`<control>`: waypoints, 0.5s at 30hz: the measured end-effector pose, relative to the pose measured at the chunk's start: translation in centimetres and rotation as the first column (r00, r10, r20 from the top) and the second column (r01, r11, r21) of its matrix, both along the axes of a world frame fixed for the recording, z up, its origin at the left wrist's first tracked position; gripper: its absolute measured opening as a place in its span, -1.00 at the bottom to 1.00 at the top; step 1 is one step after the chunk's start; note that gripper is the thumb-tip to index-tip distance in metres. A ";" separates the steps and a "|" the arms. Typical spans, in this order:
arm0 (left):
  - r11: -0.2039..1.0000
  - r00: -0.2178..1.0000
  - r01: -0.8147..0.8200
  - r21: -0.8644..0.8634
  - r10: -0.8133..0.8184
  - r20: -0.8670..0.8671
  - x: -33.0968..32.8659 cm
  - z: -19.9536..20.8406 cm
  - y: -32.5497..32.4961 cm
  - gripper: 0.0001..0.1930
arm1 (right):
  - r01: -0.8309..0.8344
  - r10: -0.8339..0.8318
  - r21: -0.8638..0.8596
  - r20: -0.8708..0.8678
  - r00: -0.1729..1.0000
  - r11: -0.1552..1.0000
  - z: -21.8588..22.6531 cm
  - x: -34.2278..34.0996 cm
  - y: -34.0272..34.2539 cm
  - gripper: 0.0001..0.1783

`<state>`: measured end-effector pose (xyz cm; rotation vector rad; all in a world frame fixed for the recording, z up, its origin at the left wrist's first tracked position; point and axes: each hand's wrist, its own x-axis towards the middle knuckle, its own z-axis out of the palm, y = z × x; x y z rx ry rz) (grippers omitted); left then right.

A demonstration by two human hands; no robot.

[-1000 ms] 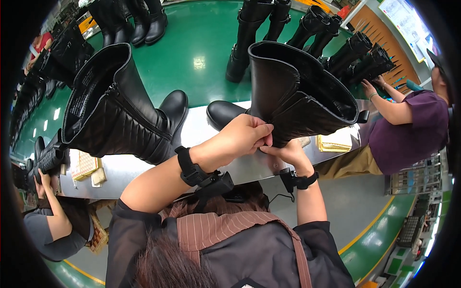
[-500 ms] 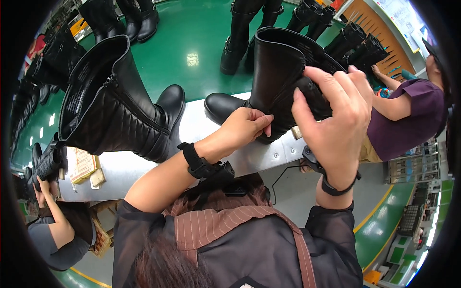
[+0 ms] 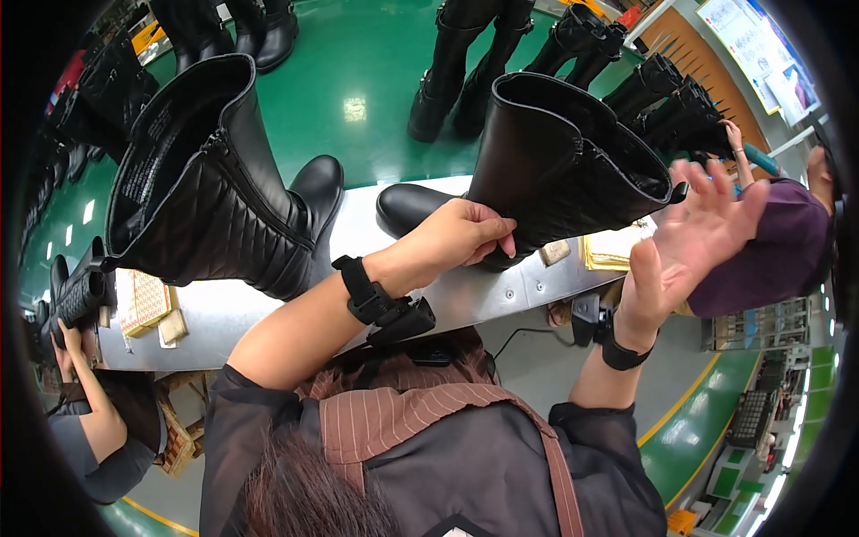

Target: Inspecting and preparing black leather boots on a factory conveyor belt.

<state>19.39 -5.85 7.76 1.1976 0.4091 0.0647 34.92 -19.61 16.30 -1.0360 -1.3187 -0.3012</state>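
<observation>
Metal counter [image 3: 483,300] curving across my feed, fisheye as usual. Closest to me is a brown pinstriped apron [image 3: 429,416], then two forearms with black straps on the wrists. Hands next: my left hand [image 3: 470,234] is pinched closed against the side of the right-hand boot [image 3: 537,152], low on the shaft. Honestly can't tell what's between the fingertips, if anything. My right hand [image 3: 689,251] is wide open, a bit blurry, fingers spread just beside that boot's top rim; can't say if it's touching.

That boot stands on the counter, toe pointing left. Left-hand boot [image 3: 237,197] is upright too, black with a quilted shaft and side zip, toe aimed back toward the other one. Behind the right-hand boot I've got a yellow stack [image 3: 611,251], plus a patterned box [image 3: 143,300] over on the left.

Co-worker in purple [image 3: 761,246] off to the right. Farther out, more black boots [image 3: 456,72] stand along a glossy green surface [image 3: 385,143].
</observation>
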 end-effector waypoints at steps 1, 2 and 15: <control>0.999 1.000 0.007 -0.034 -0.006 0.027 0.0 -0.1 0.0 -0.66 | -0.177 0.156 -0.076 -0.228 0.961 0.981 -1.5 0.3 -0.8 0.27; 1.000 1.000 -0.011 -0.023 0.011 0.000 0.1 -0.1 0.0 -0.66 | -0.302 0.212 -0.204 -0.369 0.905 0.931 -3.4 0.7 -0.9 0.20; 0.994 0.940 -0.108 -0.019 0.109 0.324 -4.5 11.3 -0.6 -0.62 | -0.126 0.093 -0.737 -0.085 0.992 0.664 -12.3 0.2 0.3 -0.30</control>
